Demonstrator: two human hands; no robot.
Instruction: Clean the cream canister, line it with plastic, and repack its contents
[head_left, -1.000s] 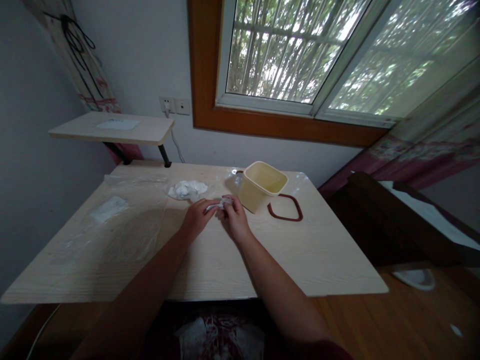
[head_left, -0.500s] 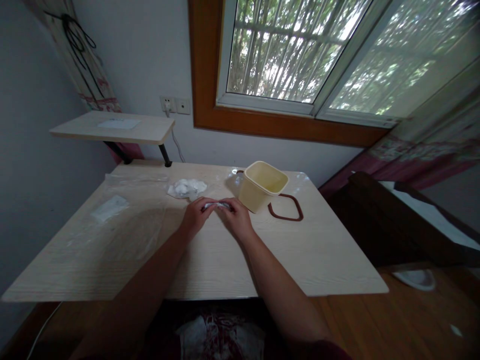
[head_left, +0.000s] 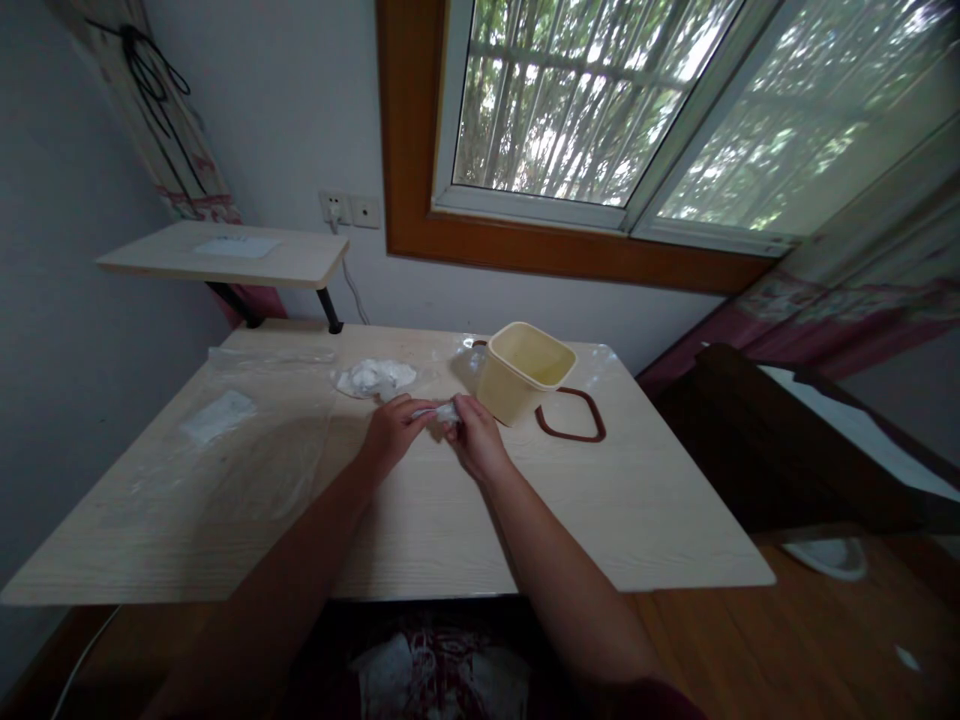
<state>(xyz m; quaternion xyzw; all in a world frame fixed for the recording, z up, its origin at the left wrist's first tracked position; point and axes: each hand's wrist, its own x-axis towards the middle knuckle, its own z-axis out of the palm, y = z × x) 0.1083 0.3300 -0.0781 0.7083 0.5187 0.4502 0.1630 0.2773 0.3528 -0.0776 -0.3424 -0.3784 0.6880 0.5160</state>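
Between my two hands is a small whitish crumpled piece [head_left: 445,412], thin like plastic film or paper; its exact kind does not show. My left hand [head_left: 391,428] pinches its left end, and my right hand [head_left: 475,434] grips the right end. Just behind my left hand lies a white crumpled bundle [head_left: 375,377] on the table. A cream-coloured plastic bin [head_left: 513,386] stands upright close behind my right hand, its open top tilted into view. Right of the bin, a brown rounded-square ring [head_left: 577,437] rests flat.
A clear plastic bag [head_left: 270,455] with a white label patch [head_left: 219,416] is spread over the left of the pale wooden table [head_left: 637,530]. A raised shelf [head_left: 225,262] with a sheet of paper stands back left. Wall and window are behind the table.
My right hand has turned slightly and more of the whitish piece shows between my fingers. My left fingers have straightened a little along it. The bin and ring stay put.
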